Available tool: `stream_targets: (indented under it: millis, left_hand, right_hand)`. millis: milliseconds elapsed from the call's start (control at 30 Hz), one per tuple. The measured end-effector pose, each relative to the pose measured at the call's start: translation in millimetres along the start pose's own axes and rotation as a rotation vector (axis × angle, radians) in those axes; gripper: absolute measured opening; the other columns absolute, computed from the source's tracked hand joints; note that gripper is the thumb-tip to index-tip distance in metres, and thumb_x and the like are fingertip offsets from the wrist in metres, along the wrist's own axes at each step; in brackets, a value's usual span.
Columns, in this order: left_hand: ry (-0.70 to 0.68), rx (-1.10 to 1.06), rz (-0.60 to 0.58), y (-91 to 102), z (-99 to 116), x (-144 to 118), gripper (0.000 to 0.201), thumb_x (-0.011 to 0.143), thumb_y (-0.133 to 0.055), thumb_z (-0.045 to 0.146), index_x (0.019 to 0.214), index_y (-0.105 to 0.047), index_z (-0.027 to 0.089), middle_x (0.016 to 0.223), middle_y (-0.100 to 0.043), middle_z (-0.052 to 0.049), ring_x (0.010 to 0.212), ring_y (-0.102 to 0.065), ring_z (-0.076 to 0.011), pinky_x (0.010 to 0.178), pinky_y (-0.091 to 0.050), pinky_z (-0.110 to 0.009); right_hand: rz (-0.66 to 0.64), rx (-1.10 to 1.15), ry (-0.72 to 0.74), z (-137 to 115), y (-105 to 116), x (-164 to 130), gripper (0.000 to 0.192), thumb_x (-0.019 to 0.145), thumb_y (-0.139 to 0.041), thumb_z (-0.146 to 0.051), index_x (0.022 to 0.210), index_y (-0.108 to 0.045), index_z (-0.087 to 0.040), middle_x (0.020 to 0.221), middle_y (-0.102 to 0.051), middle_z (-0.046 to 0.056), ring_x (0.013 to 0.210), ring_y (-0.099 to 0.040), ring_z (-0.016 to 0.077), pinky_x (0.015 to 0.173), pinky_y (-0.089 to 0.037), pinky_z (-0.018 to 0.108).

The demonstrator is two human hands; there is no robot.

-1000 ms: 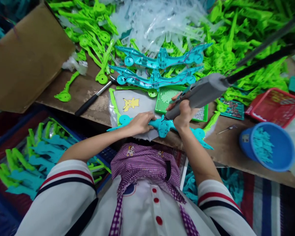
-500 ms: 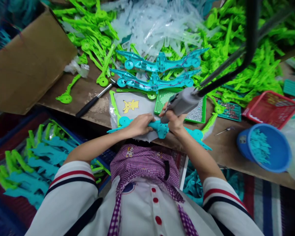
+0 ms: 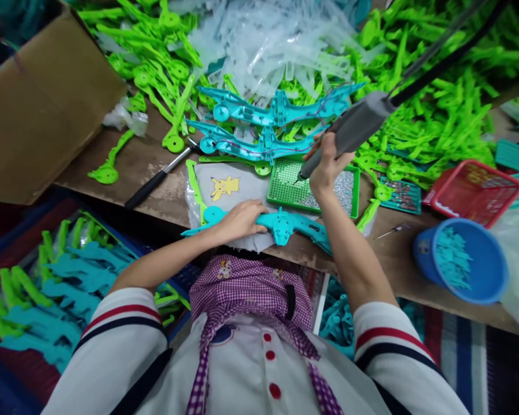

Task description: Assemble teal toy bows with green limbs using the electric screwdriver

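Note:
A long teal plastic toy part lies on a grey cloth at the near table edge. My left hand presses flat on the part's left half. My right hand grips a grey electric screwdriver hung from a dark cable. The screwdriver's tip hovers over a green screw tray just behind the teal part. Two more teal parts with thin wires lie further back.
Heaps of green and clear plastic parts fill the back of the table. A cardboard box stands at the left, a red basket and a blue tub at the right. A black-handled tool lies left of the cloth.
My right hand has lifted the screwdriver off the teal part and moved it back over the green screw tray. My left hand has stayed on the part.

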State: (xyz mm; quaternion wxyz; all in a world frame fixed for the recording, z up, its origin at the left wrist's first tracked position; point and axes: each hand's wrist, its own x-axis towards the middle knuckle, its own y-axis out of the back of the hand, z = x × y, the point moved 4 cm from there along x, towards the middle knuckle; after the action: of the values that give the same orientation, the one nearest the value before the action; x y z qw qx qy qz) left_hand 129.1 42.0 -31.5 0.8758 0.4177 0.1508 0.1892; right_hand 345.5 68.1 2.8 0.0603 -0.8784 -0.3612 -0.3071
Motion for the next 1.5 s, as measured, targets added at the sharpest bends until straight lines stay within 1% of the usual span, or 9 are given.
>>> stream_targets:
  millis: [267, 433, 800, 933, 1033, 1100, 1233, 1367, 1500]
  left_hand:
    - [0.036, -0.019, 0.010, -0.8, 0.3, -1.5, 0.034, 0.078, -0.079, 0.032, 0.107, -0.070, 0.017, 0.104, -0.069, -0.010, 0.104, -0.065, -0.0299, 0.089, -0.052, -0.043]
    - [0.025, -0.052, -0.031, 0.4, 0.6, -1.2, 0.047, 0.079, -0.080, 0.036, 0.121, -0.066, 0.020, 0.116, -0.069, -0.010, 0.112, -0.064, -0.0300, 0.095, -0.051, -0.044]
    - [0.031, -0.039, -0.022, -2.2, 0.9, -2.2, 0.047, 0.082, -0.077, 0.038, 0.124, -0.065, 0.020, 0.119, -0.068, -0.010, 0.114, -0.063, -0.0291, 0.097, -0.050, -0.044]
    - [0.039, -0.023, -0.017, -1.7, 2.7, -2.8, 0.045, 0.082, -0.076, 0.036, 0.122, -0.065, 0.019, 0.118, -0.067, -0.011, 0.113, -0.063, -0.0293, 0.096, -0.051, -0.044]
    - [0.039, -0.025, 0.007, -1.8, 4.3, -4.3, 0.043, 0.082, -0.076, 0.034, 0.120, -0.066, 0.018, 0.116, -0.067, -0.011, 0.111, -0.063, -0.0301, 0.094, -0.052, -0.045]
    - [0.038, -0.027, 0.026, -2.4, 4.6, -5.2, 0.040, 0.081, -0.076, 0.033, 0.118, -0.067, 0.019, 0.114, -0.066, -0.011, 0.109, -0.063, -0.0300, 0.091, -0.052, -0.044]
    - [-0.001, -0.032, 0.051, -3.6, 5.8, -5.7, 0.034, 0.081, -0.076, 0.031, 0.112, -0.068, 0.022, 0.109, -0.066, -0.008, 0.106, -0.062, -0.0281, 0.090, -0.052, -0.042]
    - [-0.008, -0.060, 0.067, -2.0, 7.6, -5.2, 0.030, 0.080, -0.076, 0.029, 0.108, -0.069, 0.020, 0.107, -0.066, -0.009, 0.105, -0.062, -0.0285, 0.090, -0.051, -0.043]
    - [-0.004, -0.020, 0.060, -1.4, 9.7, -5.3, 0.033, 0.079, -0.078, 0.028, 0.108, -0.068, 0.019, 0.107, -0.066, -0.009, 0.105, -0.062, -0.0281, 0.089, -0.050, -0.042]
  right_hand:
    - [-0.001, 0.014, -0.013, 9.0, 0.1, -1.3, 0.058, 0.097, -0.033, -0.068, 0.090, -0.065, -0.020, 0.073, -0.063, 0.001, 0.069, -0.073, 0.0205, 0.056, -0.058, 0.037]
    - [0.034, 0.078, -0.050, 1.8, 2.4, -1.0, 0.052, 0.094, -0.043, -0.067, 0.083, -0.062, -0.020, 0.071, -0.062, 0.002, 0.069, -0.073, 0.0217, 0.053, -0.056, 0.034]
    - [0.019, 0.041, -0.038, 5.2, 1.8, -5.6, 0.058, 0.094, -0.036, -0.071, 0.085, -0.064, -0.020, 0.066, -0.059, -0.001, 0.059, -0.068, 0.0170, 0.056, -0.054, 0.035]
    - [0.063, 0.084, -0.057, -10.4, 4.9, 4.3, 0.058, 0.090, -0.041, -0.075, 0.081, -0.062, -0.021, 0.060, -0.054, -0.004, 0.048, -0.060, 0.0127, 0.050, -0.051, 0.030]
    - [0.153, 0.159, -0.071, -44.4, 25.8, 6.3, 0.059, 0.091, -0.038, -0.075, 0.080, -0.061, -0.022, 0.058, -0.050, -0.004, 0.043, -0.055, 0.0113, 0.043, -0.045, 0.027]
    - [0.163, 0.258, -0.061, -73.8, 44.5, -5.3, 0.057, 0.094, -0.034, -0.073, 0.078, -0.060, -0.024, 0.055, -0.045, -0.004, 0.040, -0.053, 0.0118, 0.038, -0.041, 0.026]
    - [-0.012, 0.269, -0.019, -118.6, 66.8, -54.8, 0.054, 0.089, -0.037, -0.078, 0.078, -0.058, -0.030, 0.054, -0.042, -0.004, 0.038, -0.049, 0.0153, 0.033, -0.038, 0.030]
    - [-0.076, 0.229, -0.115, -120.0, 65.4, -92.9, 0.056, 0.080, -0.044, -0.084, 0.076, -0.055, -0.029, 0.053, -0.042, -0.004, 0.037, -0.048, 0.0153, 0.032, -0.037, 0.029]
    - [-0.092, 0.274, -0.205, -106.9, 59.5, -101.2, 0.058, 0.072, -0.053, -0.085, 0.075, -0.054, -0.027, 0.053, -0.045, -0.004, 0.040, -0.050, 0.0158, 0.034, -0.040, 0.029]
